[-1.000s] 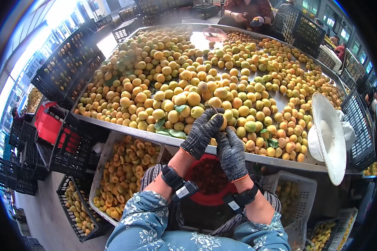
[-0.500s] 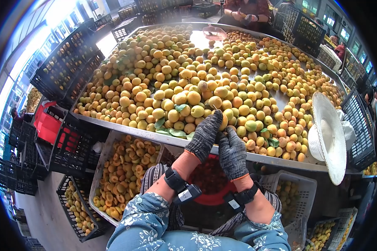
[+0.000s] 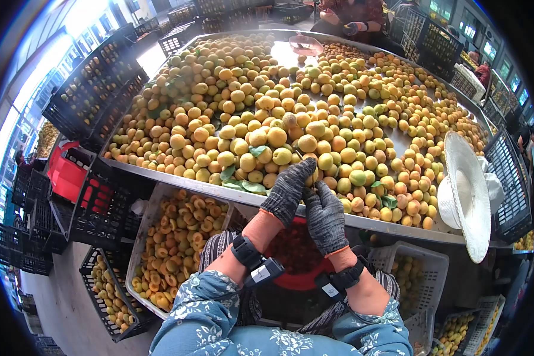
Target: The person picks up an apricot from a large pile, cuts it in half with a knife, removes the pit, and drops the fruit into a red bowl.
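Note:
Yellow-orange apricots point(image 3: 225, 158) cover the metal table point(image 3: 178, 181) in front of me. At its front edge my left hand point(image 3: 289, 188), in a grey knit glove, has its fingers closed on an apricot, with a thin pointed thing showing at the fingertips. My right hand point(image 3: 325, 216), gloved alike, closes on the same apricot from the right, and the two hands touch. The fruit is mostly hidden between the fingers. Below the hands is a red basin point(image 3: 296, 276) with dark contents. To its left, a white crate point(image 3: 137, 249) holds split apricots.
A white hat point(image 3: 467, 196) rests at the table's right edge. Black crates point(image 3: 95, 89) stand at the left, with a red container point(image 3: 65, 172) near them. Another white crate point(image 3: 433, 267) is at lower right. Across the table sits another person point(image 3: 371, 15).
Both hands stay together at the table edge, the right glove turned slightly and raised. The view has shifted a little. Across the table, the other person's hands have moved apart.

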Demonstrator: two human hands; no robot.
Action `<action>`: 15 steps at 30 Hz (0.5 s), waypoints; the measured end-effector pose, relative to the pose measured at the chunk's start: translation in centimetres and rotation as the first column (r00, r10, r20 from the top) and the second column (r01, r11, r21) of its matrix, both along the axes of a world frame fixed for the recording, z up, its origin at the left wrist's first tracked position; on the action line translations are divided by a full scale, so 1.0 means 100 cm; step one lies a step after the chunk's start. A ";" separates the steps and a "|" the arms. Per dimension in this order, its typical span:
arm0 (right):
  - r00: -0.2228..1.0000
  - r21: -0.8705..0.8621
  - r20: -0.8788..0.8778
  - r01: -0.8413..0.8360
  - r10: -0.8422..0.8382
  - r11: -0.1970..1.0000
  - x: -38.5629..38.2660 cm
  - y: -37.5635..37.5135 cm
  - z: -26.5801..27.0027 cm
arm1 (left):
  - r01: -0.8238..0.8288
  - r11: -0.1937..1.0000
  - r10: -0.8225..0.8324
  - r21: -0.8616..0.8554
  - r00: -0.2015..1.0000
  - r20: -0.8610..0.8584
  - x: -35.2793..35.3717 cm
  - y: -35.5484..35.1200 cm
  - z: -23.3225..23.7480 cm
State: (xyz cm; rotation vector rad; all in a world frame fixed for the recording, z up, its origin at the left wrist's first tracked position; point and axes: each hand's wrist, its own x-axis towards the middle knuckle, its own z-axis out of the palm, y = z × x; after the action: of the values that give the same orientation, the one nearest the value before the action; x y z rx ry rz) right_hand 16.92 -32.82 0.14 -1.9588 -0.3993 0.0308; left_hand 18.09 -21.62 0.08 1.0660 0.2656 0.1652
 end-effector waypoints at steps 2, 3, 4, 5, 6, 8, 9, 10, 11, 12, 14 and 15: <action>0.990 0.168 -0.136 -0.012 0.036 0.986 0.000 0.000 -0.003 | -0.016 0.998 0.014 -0.059 1.000 -0.026 -0.002 -0.002 0.000; 0.970 0.282 -0.229 -0.012 0.079 0.959 0.000 0.000 -0.006 | -0.035 0.993 0.029 -0.116 0.998 -0.051 -0.002 -0.003 0.002; 0.941 0.391 -0.313 0.001 0.132 0.920 0.000 0.000 -0.007 | -0.033 0.993 0.027 -0.115 0.998 -0.051 -0.002 -0.003 0.001; 0.941 0.393 -0.311 0.001 0.131 0.920 0.000 -0.001 -0.006 | -0.015 0.975 0.004 -0.222 0.999 -0.048 -0.001 -0.002 -0.001; 0.920 0.405 -0.354 -0.013 0.169 0.914 0.001 -0.002 -0.005 | 0.003 0.945 -0.018 -0.326 0.999 -0.043 -0.001 -0.002 0.001; 0.896 0.419 -0.391 -0.029 0.209 0.908 0.002 -0.006 -0.002 | -0.012 0.931 -0.014 -0.365 0.998 -0.069 -0.003 -0.004 0.005; 0.928 0.315 -0.309 -0.104 0.206 0.943 0.004 -0.009 -0.001 | -0.027 0.914 -0.013 -0.405 0.995 -0.096 -0.004 -0.005 0.008; 0.951 0.200 -0.224 -0.167 0.211 0.965 0.006 -0.013 0.000 | -0.018 0.910 -0.008 -0.415 0.998 -0.061 0.000 -0.003 0.001; 0.952 0.202 -0.221 -0.168 0.212 0.965 0.009 -0.018 0.002 | -0.017 0.911 -0.008 -0.413 0.998 -0.059 0.004 -0.002 -0.003; 0.970 0.134 -0.045 -0.233 0.241 0.963 0.013 -0.025 0.004 | -0.077 0.902 0.059 -0.426 0.997 -0.054 0.006 0.000 -0.006; 0.922 0.140 -0.257 -0.260 0.288 0.955 0.016 -0.031 0.032 | -0.180 0.889 0.159 -0.422 0.984 -0.084 0.014 0.007 -0.009; 0.922 0.140 -0.257 -0.260 0.289 0.955 0.018 -0.035 0.038 | -0.180 0.889 0.160 -0.421 0.984 -0.083 0.009 0.015 -0.002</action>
State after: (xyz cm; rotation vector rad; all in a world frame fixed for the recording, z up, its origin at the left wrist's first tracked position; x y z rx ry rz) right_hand 18.70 -36.35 3.97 -1.7517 -0.4781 0.4506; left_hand 19.00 -20.17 -0.07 0.6078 0.4173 0.2278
